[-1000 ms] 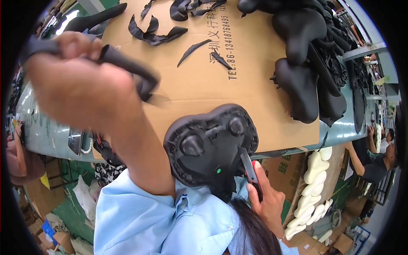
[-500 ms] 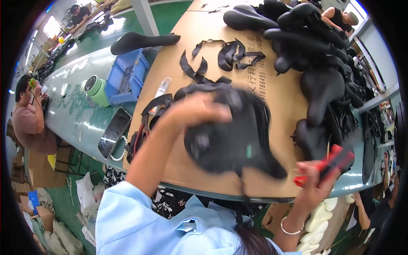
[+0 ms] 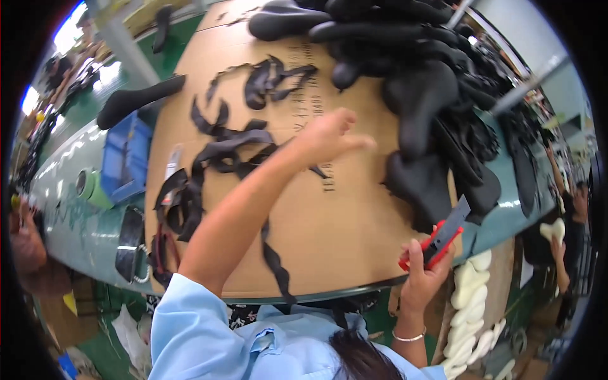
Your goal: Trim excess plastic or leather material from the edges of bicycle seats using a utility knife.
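Note:
My left hand (image 3: 330, 136) is raised over the brown cardboard sheet (image 3: 329, 247), its fingers apart and nothing in it. In my right hand (image 3: 423, 275), near the table's front edge, is a red and black utility knife (image 3: 438, 246), its wide blade pointing up and away. Loose black trimmed strips (image 3: 234, 142) lie on the cardboard left of and beneath my left arm, one trailing to the front edge. Black bicycle saddles (image 3: 421, 101) are heaped at the right and far side; the nearest saddle (image 3: 415, 190) lies between my two hands.
Left of the cardboard are a blue bin (image 3: 126, 158), a green round container (image 3: 92, 185), a phone (image 3: 130, 244) and a lone saddle (image 3: 136, 101). Cream saddle-shaped pieces (image 3: 465, 310) are stacked by my right forearm. A co-worker's hand (image 3: 557, 250) holds one at the right.
The black saddle that was under my left hand is gone from there, and that hand is now empty and farther right. The knife has turned so its blade shows. My view has shifted right.

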A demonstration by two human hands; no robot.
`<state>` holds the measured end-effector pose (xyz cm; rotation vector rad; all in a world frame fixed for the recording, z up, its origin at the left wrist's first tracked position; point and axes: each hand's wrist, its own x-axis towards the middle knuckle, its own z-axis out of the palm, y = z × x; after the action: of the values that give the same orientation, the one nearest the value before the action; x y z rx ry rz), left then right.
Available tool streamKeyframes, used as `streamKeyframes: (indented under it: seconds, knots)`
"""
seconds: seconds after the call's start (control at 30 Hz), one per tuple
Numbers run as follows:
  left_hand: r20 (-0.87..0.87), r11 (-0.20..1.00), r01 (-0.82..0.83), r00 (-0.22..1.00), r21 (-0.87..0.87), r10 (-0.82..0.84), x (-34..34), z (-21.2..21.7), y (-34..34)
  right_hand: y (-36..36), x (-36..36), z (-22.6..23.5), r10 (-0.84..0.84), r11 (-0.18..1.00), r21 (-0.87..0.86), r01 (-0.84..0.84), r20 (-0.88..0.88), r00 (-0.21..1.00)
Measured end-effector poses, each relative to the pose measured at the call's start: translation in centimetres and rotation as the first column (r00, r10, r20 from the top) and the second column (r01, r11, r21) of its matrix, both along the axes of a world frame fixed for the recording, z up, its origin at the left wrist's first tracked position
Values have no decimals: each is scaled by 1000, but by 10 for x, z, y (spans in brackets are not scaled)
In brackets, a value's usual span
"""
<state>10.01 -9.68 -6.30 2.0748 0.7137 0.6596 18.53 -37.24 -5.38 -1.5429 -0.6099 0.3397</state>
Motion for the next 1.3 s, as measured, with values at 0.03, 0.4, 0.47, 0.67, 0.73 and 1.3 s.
streamKeyframes:
  seconds: [0.03, 0.4, 0.47, 0.67, 0.73, 1.3]
  knots:
    - [94, 956, 13, 995, 292, -42, 17, -6, -25, 2, 2, -1, -29, 999, 17, 28, 30, 999]
    - [-150, 537, 262, 958, 802, -244, 75, -3, -128, -21, 41, -5, -229, 971, 22, 237, -173, 958]
    - [-207, 517, 254, 967, 818, -148, 72, -1, -120, -28, 40, -2, -147, 974, 120, 190, -295, 944]
    - [205, 977, 129, 974, -168, -94, -22, 47, -108, -51, 47, 1, -182, 974, 105, 200, -162, 970]
    - [357, 765, 291, 930, -574, -86, -63, 42, -84, -47, 45, -7, -199, 979, 29, 200, -15, 980]
    - [-195, 839, -419, 843, 347, 502, -47, 1, -181, -22, -7, 8, 302, 910, -235, -343, -195, 933]
